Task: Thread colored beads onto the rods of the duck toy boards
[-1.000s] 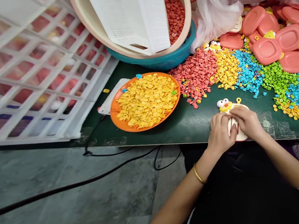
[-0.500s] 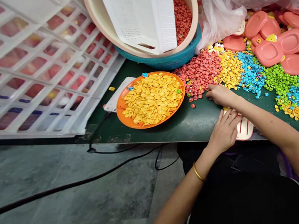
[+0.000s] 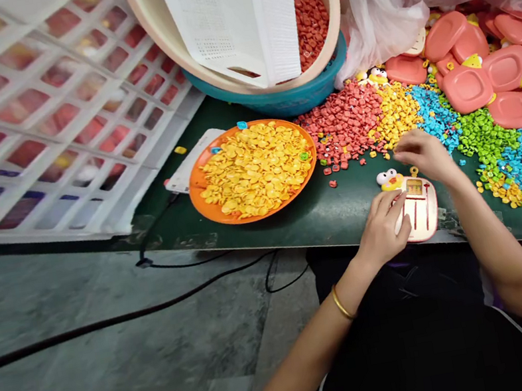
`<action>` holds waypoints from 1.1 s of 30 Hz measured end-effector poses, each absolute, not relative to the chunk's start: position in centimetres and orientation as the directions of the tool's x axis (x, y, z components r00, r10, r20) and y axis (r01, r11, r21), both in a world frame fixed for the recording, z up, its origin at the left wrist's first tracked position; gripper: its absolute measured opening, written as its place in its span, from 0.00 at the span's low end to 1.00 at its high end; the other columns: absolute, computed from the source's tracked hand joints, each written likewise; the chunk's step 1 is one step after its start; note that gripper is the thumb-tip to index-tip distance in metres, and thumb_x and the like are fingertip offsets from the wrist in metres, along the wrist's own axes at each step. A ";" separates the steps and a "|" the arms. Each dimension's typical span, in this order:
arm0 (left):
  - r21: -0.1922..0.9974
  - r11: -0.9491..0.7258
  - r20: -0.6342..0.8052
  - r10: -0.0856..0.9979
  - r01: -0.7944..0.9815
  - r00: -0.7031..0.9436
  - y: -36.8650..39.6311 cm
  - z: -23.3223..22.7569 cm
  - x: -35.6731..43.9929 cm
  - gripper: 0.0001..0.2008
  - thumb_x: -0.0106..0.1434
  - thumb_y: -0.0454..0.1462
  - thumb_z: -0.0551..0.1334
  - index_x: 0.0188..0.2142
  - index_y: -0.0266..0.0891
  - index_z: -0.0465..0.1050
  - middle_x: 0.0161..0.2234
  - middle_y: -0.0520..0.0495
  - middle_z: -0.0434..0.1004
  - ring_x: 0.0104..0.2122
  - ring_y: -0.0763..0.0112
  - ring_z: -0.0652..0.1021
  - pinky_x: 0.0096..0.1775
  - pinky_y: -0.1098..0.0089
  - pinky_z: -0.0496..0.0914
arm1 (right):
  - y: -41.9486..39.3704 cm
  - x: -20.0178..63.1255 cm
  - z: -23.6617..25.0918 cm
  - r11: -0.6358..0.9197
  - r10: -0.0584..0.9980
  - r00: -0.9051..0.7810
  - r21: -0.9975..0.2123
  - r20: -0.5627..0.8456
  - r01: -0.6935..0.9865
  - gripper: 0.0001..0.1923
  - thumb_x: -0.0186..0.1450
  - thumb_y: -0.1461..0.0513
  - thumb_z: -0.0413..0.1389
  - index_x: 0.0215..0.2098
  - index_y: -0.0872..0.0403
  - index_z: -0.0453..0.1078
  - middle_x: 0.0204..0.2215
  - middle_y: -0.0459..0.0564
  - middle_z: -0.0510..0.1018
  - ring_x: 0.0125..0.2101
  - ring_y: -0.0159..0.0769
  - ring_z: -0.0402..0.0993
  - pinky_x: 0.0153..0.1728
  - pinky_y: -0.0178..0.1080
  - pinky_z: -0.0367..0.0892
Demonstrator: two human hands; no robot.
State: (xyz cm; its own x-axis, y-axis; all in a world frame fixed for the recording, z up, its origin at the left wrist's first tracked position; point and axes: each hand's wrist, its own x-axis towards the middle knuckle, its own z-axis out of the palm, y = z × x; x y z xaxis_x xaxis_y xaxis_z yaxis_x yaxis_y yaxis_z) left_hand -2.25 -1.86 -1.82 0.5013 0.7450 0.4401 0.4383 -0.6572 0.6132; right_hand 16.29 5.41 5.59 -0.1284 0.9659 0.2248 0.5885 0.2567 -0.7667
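A cream toy panel [image 3: 420, 214] with a pink rim, slots and a small window lies at the table's front edge, a white-eyed yellow duck head [image 3: 391, 180] at its top. My left hand [image 3: 382, 228] rests over the panel's left side, fingers stretched out and thumb apart. Just above the panel's upper right is my right hand [image 3: 424, 156], its fingers bent together; whatever they hold is hidden. A small yellow ring [image 3: 414, 171] shows at the panel's top edge. Beyond the right hand lie heaps of small red pieces [image 3: 346, 120], yellow pieces [image 3: 395, 114] and blue pieces [image 3: 434, 118].
An orange plate [image 3: 197, 200] of yellow pieces stands left. Behind it, a tub [image 3: 334, 14] holds red pieces and a white basket [image 3: 234, 18]. Green pieces [image 3: 485, 132] and pink toy shells [image 3: 467, 90] lie right. A white crate [image 3: 114, 224] and cables [image 3: 160, 311] are left.
My right hand has lifted and moved right, off the red and yellow heaps to above the panel. My left hand has slid back left, uncovering the duck head and window.
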 end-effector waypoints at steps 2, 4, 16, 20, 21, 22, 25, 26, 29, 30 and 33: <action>0.630 -0.642 0.425 0.756 0.437 0.497 -1.8 -1.8 -2.3 0.23 0.67 0.36 0.56 0.61 0.38 0.67 0.54 0.37 0.71 0.56 0.53 0.69 0.58 0.49 0.68 | 2.8 18.7 4.7 0.159 0.987 -0.086 -0.817 0.133 0.555 0.12 0.66 0.54 0.58 0.32 0.54 0.77 0.31 0.48 0.79 0.34 0.36 0.74 0.39 0.40 0.70; 0.637 -0.630 0.416 0.766 0.445 0.489 -1.7 -1.8 -2.2 0.22 0.66 0.37 0.57 0.60 0.39 0.67 0.54 0.37 0.71 0.55 0.53 0.69 0.57 0.48 0.68 | 0.4 19.8 3.1 0.052 0.998 0.001 -0.834 0.063 0.550 0.09 0.65 0.56 0.59 0.32 0.52 0.78 0.30 0.48 0.79 0.33 0.37 0.74 0.37 0.41 0.70; 0.611 -0.564 0.393 0.825 0.555 0.406 -1.9 -1.7 -1.6 0.17 0.66 0.39 0.59 0.53 0.36 0.68 0.50 0.37 0.70 0.53 0.53 0.69 0.56 0.50 0.67 | -2.2 18.4 -0.2 0.002 0.971 0.201 -0.846 0.129 0.533 0.11 0.67 0.59 0.55 0.38 0.50 0.80 0.35 0.50 0.76 0.37 0.38 0.73 0.39 0.40 0.70; 0.620 -0.582 0.412 0.812 0.527 0.413 -1.5 -1.6 -1.9 0.16 0.67 0.39 0.59 0.52 0.37 0.69 0.49 0.38 0.71 0.52 0.55 0.70 0.55 0.52 0.69 | -2.3 18.2 -0.6 -0.016 0.950 0.259 -0.802 0.174 0.597 0.11 0.67 0.59 0.55 0.39 0.51 0.80 0.36 0.52 0.71 0.38 0.39 0.71 0.40 0.43 0.71; 0.625 -0.576 0.415 0.817 0.527 0.400 -1.5 -1.5 -1.9 0.15 0.67 0.38 0.59 0.52 0.37 0.70 0.49 0.38 0.72 0.52 0.55 0.70 0.55 0.52 0.69 | -2.5 18.1 -0.7 -0.001 0.941 0.264 -0.781 0.210 0.624 0.11 0.68 0.59 0.55 0.40 0.51 0.80 0.37 0.52 0.70 0.39 0.39 0.71 0.42 0.43 0.71; 0.631 -0.567 0.418 0.823 0.529 0.384 -1.5 -1.5 -1.9 0.14 0.67 0.38 0.59 0.51 0.38 0.71 0.48 0.39 0.72 0.52 0.56 0.71 0.55 0.53 0.69 | -2.7 18.0 -0.8 0.019 0.935 0.256 -0.758 0.244 0.652 0.12 0.69 0.59 0.53 0.41 0.51 0.80 0.38 0.52 0.70 0.40 0.40 0.70 0.43 0.44 0.71; 0.646 -0.555 0.433 0.832 0.524 0.347 -1.6 -1.6 -1.8 0.13 0.66 0.38 0.61 0.49 0.38 0.72 0.47 0.39 0.74 0.51 0.56 0.71 0.54 0.54 0.70 | -3.7 17.7 -0.8 0.075 0.932 0.180 -0.656 0.313 0.751 0.15 0.71 0.60 0.50 0.47 0.51 0.78 0.40 0.55 0.70 0.41 0.41 0.68 0.45 0.46 0.70; 0.650 -0.563 0.441 0.827 0.511 0.349 -1.6 -1.6 -1.8 0.12 0.66 0.38 0.61 0.48 0.38 0.72 0.46 0.40 0.74 0.51 0.57 0.72 0.53 0.54 0.70 | -4.1 17.6 -0.7 0.088 0.935 0.146 -0.612 0.322 0.786 0.16 0.72 0.61 0.49 0.50 0.51 0.77 0.41 0.56 0.70 0.42 0.42 0.67 0.44 0.46 0.70; 0.664 -0.588 0.448 0.807 0.462 0.384 -1.7 -1.6 -1.9 0.08 0.66 0.37 0.61 0.44 0.39 0.73 0.46 0.41 0.76 0.50 0.59 0.73 0.53 0.55 0.71 | -5.2 17.1 -0.5 0.161 0.947 0.018 -0.518 0.322 0.840 0.17 0.72 0.64 0.48 0.53 0.50 0.75 0.40 0.56 0.71 0.41 0.43 0.67 0.42 0.45 0.71; 0.666 -0.592 0.446 0.804 0.454 0.393 -1.7 -1.6 -2.0 0.07 0.66 0.37 0.61 0.43 0.39 0.73 0.45 0.42 0.76 0.49 0.59 0.74 0.53 0.54 0.71 | -5.6 16.8 -0.5 0.197 0.946 -0.026 -0.509 0.323 0.838 0.18 0.71 0.65 0.48 0.53 0.50 0.75 0.39 0.56 0.72 0.41 0.42 0.67 0.41 0.45 0.71; 0.660 -0.592 0.435 0.803 0.463 0.407 -1.7 -1.7 -2.2 0.09 0.66 0.38 0.60 0.45 0.39 0.72 0.45 0.42 0.76 0.49 0.58 0.73 0.53 0.54 0.71 | -6.2 15.8 -0.5 0.310 0.921 -0.105 -0.539 0.376 0.783 0.17 0.71 0.66 0.49 0.51 0.50 0.76 0.37 0.55 0.75 0.40 0.42 0.70 0.42 0.45 0.73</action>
